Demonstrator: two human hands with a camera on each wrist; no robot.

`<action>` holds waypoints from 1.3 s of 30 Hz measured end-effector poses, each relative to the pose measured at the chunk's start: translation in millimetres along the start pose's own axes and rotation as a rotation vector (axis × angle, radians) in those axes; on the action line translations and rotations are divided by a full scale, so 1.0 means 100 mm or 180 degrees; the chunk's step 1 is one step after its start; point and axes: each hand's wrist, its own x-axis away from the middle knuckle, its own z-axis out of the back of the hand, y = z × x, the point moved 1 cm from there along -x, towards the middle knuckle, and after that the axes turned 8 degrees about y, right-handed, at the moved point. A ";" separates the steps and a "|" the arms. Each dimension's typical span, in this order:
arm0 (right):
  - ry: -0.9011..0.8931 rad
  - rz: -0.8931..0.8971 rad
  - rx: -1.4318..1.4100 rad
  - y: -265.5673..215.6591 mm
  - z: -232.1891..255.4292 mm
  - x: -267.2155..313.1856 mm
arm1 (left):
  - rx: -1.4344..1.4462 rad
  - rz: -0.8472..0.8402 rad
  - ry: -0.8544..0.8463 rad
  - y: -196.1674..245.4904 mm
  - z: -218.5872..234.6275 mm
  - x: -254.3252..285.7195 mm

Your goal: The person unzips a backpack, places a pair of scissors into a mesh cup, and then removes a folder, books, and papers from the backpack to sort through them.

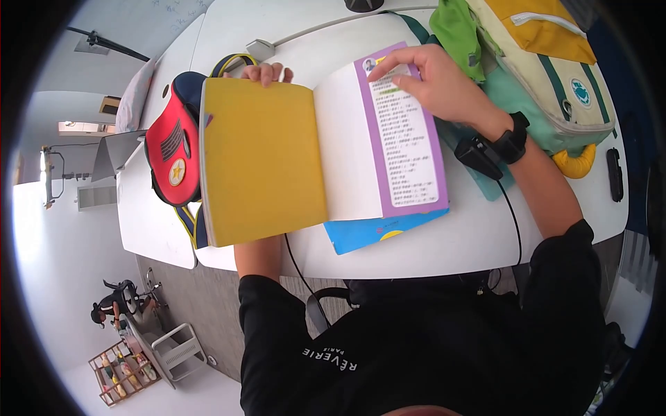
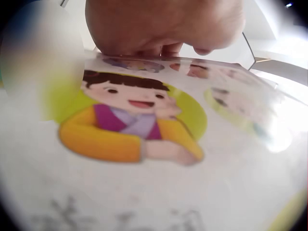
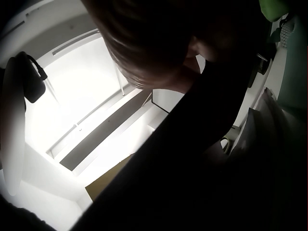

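A book (image 1: 267, 152) lies spread, a plain yellow page at left, a white page in the middle and a purple-bordered flap (image 1: 409, 139) with printed lines at right. My left hand (image 1: 267, 73) holds it from beneath, fingertips curled over the top edge; the forearm passes under the book. In the left wrist view the book's outer cover (image 2: 134, 125) shows a cartoon child, with the hand above it. My right hand (image 1: 433, 76) reaches over the flap's top, forefinger and thumb bent against the printed side. The right wrist view is mostly dark around the hand (image 3: 154, 53).
A blue book (image 1: 388, 232) lies partly under the open one. To the left sits a red and navy bag (image 1: 173, 145) with a star badge. A cream and green backpack (image 1: 555, 90) stands at right, near a black case (image 1: 615, 175). Cables hang over the table's front edge.
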 end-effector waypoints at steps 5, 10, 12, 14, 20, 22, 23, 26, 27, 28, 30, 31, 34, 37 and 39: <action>0.0173 -0.0459 0.0005 -0.05 0.19 -0.04 | -0.0889 0.0322 0.0812 0.32 -0.08 0.04; 0.0431 0.0423 0.1041 -0.04 0.19 -0.02 | -0.1922 0.0831 0.1362 0.57 -0.40 0.09; 0.0623 -0.0030 0.0953 -0.17 0.19 0.01 | -0.2253 0.0693 0.1343 0.61 -0.68 0.14; 0.0532 -0.0097 0.0804 -0.05 0.19 -0.02 | -0.1825 0.0904 0.1099 0.77 -0.85 0.14; 0.0514 -0.0489 0.0400 -0.05 0.18 -0.05 | -0.2395 0.0621 0.0500 0.87 -1.06 0.15; 0.0459 -0.0590 0.0171 -0.11 0.19 -0.05 | -0.2518 0.0546 0.0510 0.82 -1.16 0.15; 0.0463 -0.0457 0.0053 -0.12 0.19 -0.05 | -0.2658 0.0469 0.0528 0.78 -1.23 0.16; 0.0522 -0.0246 -0.0143 -0.08 0.14 -0.07 | -0.2643 0.0264 0.0718 0.59 -1.34 0.15; 0.0555 -0.0156 -0.0219 -0.05 0.15 -0.05 | -0.2679 0.0230 0.0811 0.54 -1.39 0.15; 0.0616 -0.0226 -0.0101 -0.03 0.16 -0.03 | -0.2687 0.0192 0.0896 0.49 -1.43 0.15; 0.0535 -0.0429 -0.0697 0.00 0.15 -0.05 | -0.2805 0.0037 0.1002 0.36 -1.52 0.13; 0.0564 -0.0474 -0.0623 0.00 0.17 -0.05 | -0.3002 0.0013 0.1071 0.34 -1.51 0.12; 0.0423 -0.0984 -0.1143 0.02 0.15 -0.05 | -0.3224 -0.0042 0.1203 0.25 -1.54 0.13; 0.0496 -0.0635 -0.1521 0.07 0.15 -0.07 | -0.3389 -0.0211 0.1148 0.23 -1.56 0.12; 0.0430 -0.0609 -0.1466 0.08 0.17 -0.07 | -0.3314 -0.0174 0.1214 0.21 -1.60 0.12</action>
